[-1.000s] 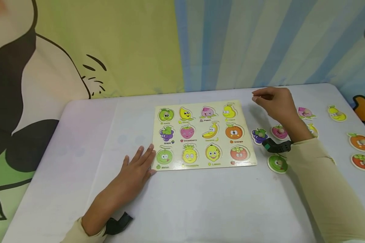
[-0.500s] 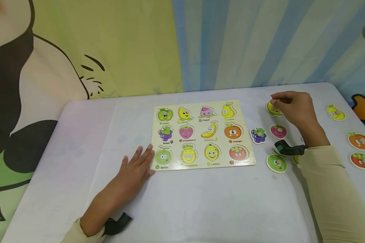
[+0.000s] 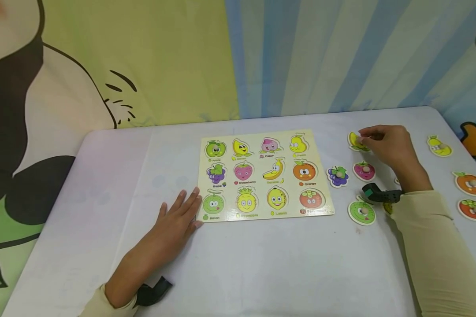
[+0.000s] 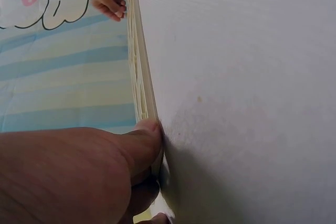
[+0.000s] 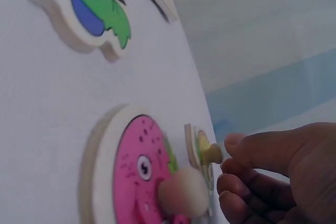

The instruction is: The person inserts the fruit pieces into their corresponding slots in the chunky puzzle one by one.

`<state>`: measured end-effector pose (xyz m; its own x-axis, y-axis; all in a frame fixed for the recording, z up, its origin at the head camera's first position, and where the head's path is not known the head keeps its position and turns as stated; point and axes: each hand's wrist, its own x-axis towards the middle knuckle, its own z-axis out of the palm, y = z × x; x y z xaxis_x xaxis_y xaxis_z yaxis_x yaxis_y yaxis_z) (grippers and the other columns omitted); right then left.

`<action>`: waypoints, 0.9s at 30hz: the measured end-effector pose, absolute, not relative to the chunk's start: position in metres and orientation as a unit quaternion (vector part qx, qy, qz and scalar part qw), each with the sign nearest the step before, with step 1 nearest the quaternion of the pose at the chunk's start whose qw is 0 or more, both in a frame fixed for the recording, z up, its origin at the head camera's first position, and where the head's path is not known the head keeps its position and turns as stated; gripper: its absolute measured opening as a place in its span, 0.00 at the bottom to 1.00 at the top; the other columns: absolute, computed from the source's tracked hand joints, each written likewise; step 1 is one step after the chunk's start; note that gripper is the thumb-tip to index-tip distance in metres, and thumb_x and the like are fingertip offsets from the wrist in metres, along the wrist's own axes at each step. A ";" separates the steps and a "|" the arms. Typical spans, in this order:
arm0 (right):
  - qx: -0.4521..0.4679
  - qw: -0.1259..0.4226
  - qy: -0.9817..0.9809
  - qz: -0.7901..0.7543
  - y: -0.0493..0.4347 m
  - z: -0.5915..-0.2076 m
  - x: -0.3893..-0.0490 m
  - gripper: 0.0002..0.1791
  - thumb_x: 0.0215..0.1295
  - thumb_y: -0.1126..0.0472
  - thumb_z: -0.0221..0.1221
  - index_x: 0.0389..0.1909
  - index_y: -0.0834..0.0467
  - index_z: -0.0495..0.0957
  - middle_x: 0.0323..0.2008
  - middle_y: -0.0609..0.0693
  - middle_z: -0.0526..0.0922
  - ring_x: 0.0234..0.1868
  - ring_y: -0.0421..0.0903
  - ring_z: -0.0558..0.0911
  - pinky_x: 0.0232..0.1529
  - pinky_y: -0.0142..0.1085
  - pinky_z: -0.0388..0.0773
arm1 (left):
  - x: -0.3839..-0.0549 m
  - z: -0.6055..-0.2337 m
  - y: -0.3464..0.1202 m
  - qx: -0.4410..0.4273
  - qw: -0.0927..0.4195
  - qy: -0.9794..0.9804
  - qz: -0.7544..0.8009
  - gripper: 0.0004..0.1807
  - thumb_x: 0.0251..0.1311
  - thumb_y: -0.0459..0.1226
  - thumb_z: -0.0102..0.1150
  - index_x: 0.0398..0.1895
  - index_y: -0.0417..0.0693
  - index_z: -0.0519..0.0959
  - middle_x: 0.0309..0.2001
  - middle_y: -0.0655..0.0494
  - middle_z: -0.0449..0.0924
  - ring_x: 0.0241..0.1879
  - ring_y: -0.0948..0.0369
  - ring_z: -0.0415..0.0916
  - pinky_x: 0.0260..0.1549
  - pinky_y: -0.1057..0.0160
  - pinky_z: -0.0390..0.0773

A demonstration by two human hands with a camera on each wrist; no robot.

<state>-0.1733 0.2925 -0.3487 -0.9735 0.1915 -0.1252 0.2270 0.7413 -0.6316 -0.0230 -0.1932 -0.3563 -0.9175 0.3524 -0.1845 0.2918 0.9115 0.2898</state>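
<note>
A fruit puzzle board (image 3: 262,177) lies flat on the white table. My left hand (image 3: 174,229) rests at its left edge with fingers spread; in the left wrist view the thumb (image 4: 144,142) lies along that edge. At the back right, my right hand (image 3: 388,147) has its thumb and fingertips beside a yellow fruit piece (image 3: 355,141) with green leaves. The right wrist view shows the thumb and fingers apart around the end of its wooden knob (image 5: 212,153), without a clear grip. Nearer me lie a strawberry piece (image 3: 364,171) and a grape piece (image 3: 337,176).
A melon piece (image 3: 362,211) lies right of the board. Farther right are a pear piece (image 3: 439,146), an orange piece (image 3: 470,183) and a red tomato-like piece (image 3: 473,210). My right arm (image 3: 432,237) partly covers other pieces. A patterned cloth (image 3: 150,61) hangs behind the table.
My right hand has moved right and slightly toward me, uncovering the yellow fruit piece and coming down to it. My left hand stays in place at the board's edge.
</note>
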 end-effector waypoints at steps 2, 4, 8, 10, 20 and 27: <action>0.115 0.032 0.933 -0.340 0.293 -0.352 -0.174 0.23 0.71 0.52 0.56 0.58 0.64 0.76 0.52 0.66 0.76 0.52 0.59 0.72 0.42 0.42 0.70 | -0.023 -0.357 -0.193 0.164 0.120 0.971 0.129 0.34 0.70 0.42 0.54 0.74 0.41 0.57 0.76 0.49 0.48 0.75 0.45 0.39 0.63 0.29 0.43; 0.117 0.039 0.933 -0.338 0.293 -0.355 -0.175 0.23 0.71 0.51 0.57 0.58 0.64 0.76 0.52 0.66 0.76 0.52 0.60 0.72 0.43 0.43 0.70 | -0.023 -0.357 -0.193 0.165 0.119 0.971 0.128 0.34 0.70 0.42 0.55 0.74 0.41 0.58 0.76 0.50 0.48 0.74 0.45 0.39 0.62 0.29 0.44; 0.106 0.034 0.939 -0.326 0.293 -0.359 -0.178 0.23 0.70 0.52 0.58 0.56 0.66 0.77 0.51 0.67 0.77 0.51 0.62 0.72 0.44 0.47 0.71 | -0.023 -0.358 -0.194 0.166 0.115 0.972 0.123 0.34 0.69 0.42 0.55 0.74 0.41 0.58 0.76 0.49 0.48 0.74 0.44 0.39 0.62 0.29 0.44; 0.097 0.026 0.942 -0.320 0.292 -0.360 -0.179 0.21 0.70 0.54 0.59 0.54 0.66 0.78 0.49 0.68 0.78 0.50 0.62 0.73 0.45 0.49 0.70 | -0.023 -0.357 -0.194 0.167 0.112 0.972 0.123 0.34 0.69 0.42 0.56 0.74 0.41 0.58 0.76 0.49 0.49 0.74 0.44 0.40 0.62 0.29 0.44; 0.099 0.031 0.945 -0.311 0.283 -0.356 -0.180 0.18 0.70 0.59 0.57 0.52 0.68 0.79 0.51 0.69 0.76 0.52 0.64 0.71 0.50 0.55 0.71 | -0.024 -0.357 -0.194 0.161 0.111 0.973 0.120 0.35 0.68 0.42 0.58 0.74 0.41 0.59 0.76 0.49 0.49 0.74 0.44 0.40 0.61 0.28 0.45; 0.107 0.033 0.949 -0.296 0.280 -0.353 -0.181 0.17 0.70 0.61 0.57 0.51 0.70 0.80 0.51 0.70 0.76 0.52 0.65 0.72 0.47 0.55 0.71 | -0.024 -0.357 -0.192 0.160 0.109 0.973 0.122 0.35 0.68 0.41 0.58 0.74 0.42 0.59 0.75 0.50 0.49 0.74 0.44 0.40 0.61 0.28 0.45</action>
<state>-0.1809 0.2800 -0.3532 -0.9748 0.1841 -0.1263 0.2233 0.8020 -0.5540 -0.0242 -0.1924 -0.3573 -0.9249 0.3383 -0.1734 0.2848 0.9188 0.2733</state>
